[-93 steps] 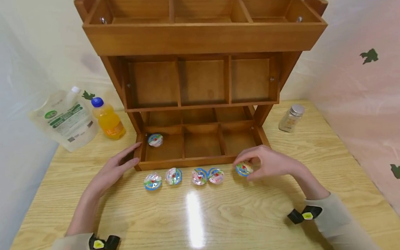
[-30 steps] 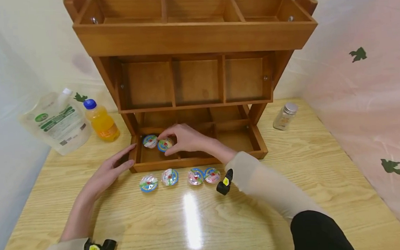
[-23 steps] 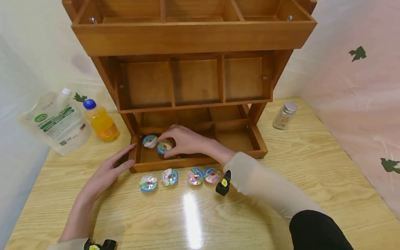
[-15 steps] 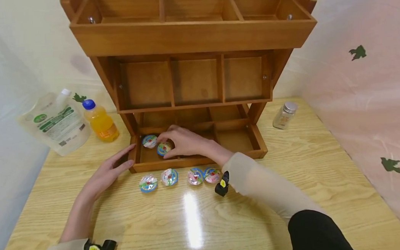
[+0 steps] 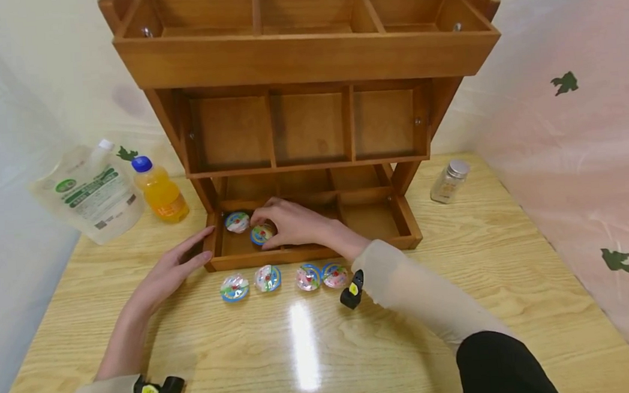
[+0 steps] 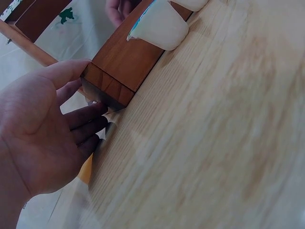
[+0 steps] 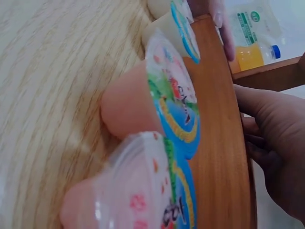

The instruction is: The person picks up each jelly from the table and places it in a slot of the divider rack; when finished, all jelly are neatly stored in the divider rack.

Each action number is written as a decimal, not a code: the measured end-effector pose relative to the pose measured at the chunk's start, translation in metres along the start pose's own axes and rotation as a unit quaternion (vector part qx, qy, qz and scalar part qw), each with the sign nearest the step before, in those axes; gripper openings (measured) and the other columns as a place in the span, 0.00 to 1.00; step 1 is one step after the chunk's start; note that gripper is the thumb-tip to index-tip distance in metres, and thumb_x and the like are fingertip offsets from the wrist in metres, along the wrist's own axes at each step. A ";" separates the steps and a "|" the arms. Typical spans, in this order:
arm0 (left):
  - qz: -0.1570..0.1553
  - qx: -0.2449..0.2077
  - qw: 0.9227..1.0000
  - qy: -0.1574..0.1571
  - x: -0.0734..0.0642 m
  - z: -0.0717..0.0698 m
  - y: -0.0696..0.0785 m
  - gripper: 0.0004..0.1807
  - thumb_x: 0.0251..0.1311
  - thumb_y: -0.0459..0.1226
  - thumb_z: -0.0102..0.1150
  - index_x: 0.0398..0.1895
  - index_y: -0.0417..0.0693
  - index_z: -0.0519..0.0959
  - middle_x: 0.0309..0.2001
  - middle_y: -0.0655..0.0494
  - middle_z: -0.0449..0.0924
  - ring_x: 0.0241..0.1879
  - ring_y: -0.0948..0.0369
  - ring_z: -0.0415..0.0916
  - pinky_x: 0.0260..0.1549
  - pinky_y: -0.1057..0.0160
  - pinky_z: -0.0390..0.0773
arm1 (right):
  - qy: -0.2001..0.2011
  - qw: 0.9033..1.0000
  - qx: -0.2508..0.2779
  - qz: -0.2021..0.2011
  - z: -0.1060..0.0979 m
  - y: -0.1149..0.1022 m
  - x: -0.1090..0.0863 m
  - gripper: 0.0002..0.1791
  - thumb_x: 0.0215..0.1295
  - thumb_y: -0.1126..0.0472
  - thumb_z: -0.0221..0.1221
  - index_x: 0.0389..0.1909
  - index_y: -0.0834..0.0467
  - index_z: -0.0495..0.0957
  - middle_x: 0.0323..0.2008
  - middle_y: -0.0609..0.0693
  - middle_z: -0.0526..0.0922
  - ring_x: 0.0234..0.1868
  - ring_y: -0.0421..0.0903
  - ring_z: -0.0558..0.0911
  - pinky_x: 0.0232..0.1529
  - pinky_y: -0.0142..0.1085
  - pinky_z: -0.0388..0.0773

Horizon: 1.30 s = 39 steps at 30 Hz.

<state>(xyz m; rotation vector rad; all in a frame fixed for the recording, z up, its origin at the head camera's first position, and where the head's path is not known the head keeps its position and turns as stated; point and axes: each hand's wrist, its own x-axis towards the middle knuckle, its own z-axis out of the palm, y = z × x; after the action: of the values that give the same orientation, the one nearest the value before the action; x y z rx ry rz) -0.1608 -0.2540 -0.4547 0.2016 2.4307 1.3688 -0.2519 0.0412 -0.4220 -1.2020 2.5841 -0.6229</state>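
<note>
My right hand (image 5: 294, 223) reaches into the left compartment of the bottom tier of a brown wooden rack (image 5: 306, 60). Between its thumb and fingers it pinches a jelly cup (image 5: 261, 234) with a blue-rimmed, printed lid. Another jelly cup (image 5: 237, 221) sits in the same compartment, to the left and slightly behind. In the right wrist view the pinched cup is hidden behind the rack's front board (image 7: 224, 157). My left hand (image 5: 170, 271) touches the left end of the bottom tier; the left wrist view shows its loosely extended fingers around the board's corner (image 6: 108, 86).
In front of the rack stand a white jelly cup (image 5: 235, 288), a second white one (image 5: 268, 278), a pink one (image 5: 308, 277) and another pink one (image 5: 334, 275). Left are a refill pouch (image 5: 95, 192) and an orange drink bottle (image 5: 160, 191); right, a glass shaker (image 5: 450, 182).
From the table at the rack's front right, my right hand has carried a jelly cup left into the bottom left compartment. Over the last second it barely shifts. My left hand stays put.
</note>
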 end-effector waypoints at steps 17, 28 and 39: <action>0.024 -0.002 1.000 0.006 -0.001 0.001 -0.001 0.35 0.76 0.55 0.51 0.82 0.67 0.55 0.84 0.49 0.48 0.83 0.38 0.41 0.74 0.24 0.46 | 0.173 0.958 0.229 0.007 -0.005 0.021 -0.076 0.16 0.68 0.60 0.68 0.55 0.57 0.83 0.52 0.52 0.89 0.55 0.49 0.86 0.62 0.44 0.83; 0.020 0.001 1.000 0.009 -0.001 0.001 -0.002 0.35 0.76 0.55 0.51 0.82 0.66 0.55 0.84 0.49 0.48 0.83 0.38 0.41 0.73 0.24 0.46 | 0.172 0.945 0.277 -0.002 -0.001 0.028 -0.133 0.15 0.67 0.64 0.68 0.54 0.55 0.84 0.49 0.53 0.90 0.50 0.49 0.88 0.52 0.35 0.85; 0.024 0.002 1.000 0.013 -0.001 0.001 -0.002 0.35 0.76 0.55 0.51 0.82 0.67 0.56 0.84 0.49 0.49 0.83 0.39 0.42 0.74 0.25 0.46 | 0.069 0.959 0.275 -0.016 -0.005 0.024 -0.150 0.22 0.62 0.62 0.72 0.56 0.62 0.83 0.53 0.60 0.89 0.56 0.55 0.87 0.60 0.40 0.84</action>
<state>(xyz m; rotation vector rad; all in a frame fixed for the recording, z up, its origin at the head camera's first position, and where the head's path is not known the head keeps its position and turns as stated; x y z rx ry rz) -0.1593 -0.2548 -0.4564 0.2456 2.4647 1.3953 -0.1738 0.1712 -0.4250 -1.0340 2.2532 -1.3609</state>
